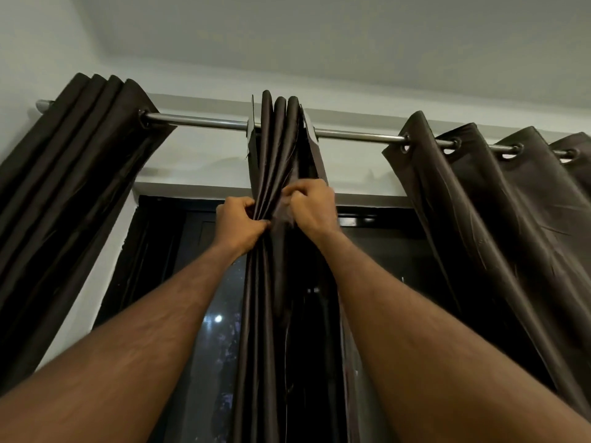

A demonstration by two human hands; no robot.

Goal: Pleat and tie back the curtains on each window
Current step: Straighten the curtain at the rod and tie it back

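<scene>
A dark brown middle curtain point(278, 145) hangs in tight folds from a steel rod point(198, 120) above the window. Both my arms reach up to it. My left hand point(238, 223) grips the left side of the gathered folds, fingers curled into the fabric. My right hand point(311, 207) pinches the right side of the same bundle at about the same height, a little higher. Below my hands the curtain falls straight down in narrow pleats.
A bunched dark curtain point(76, 161) hangs at the rod's left end, slanting down to the left. A looser curtain point(499, 199) with metal eyelets spreads at the right. The dark window point(220, 318) shows between them, under a white wall and ceiling.
</scene>
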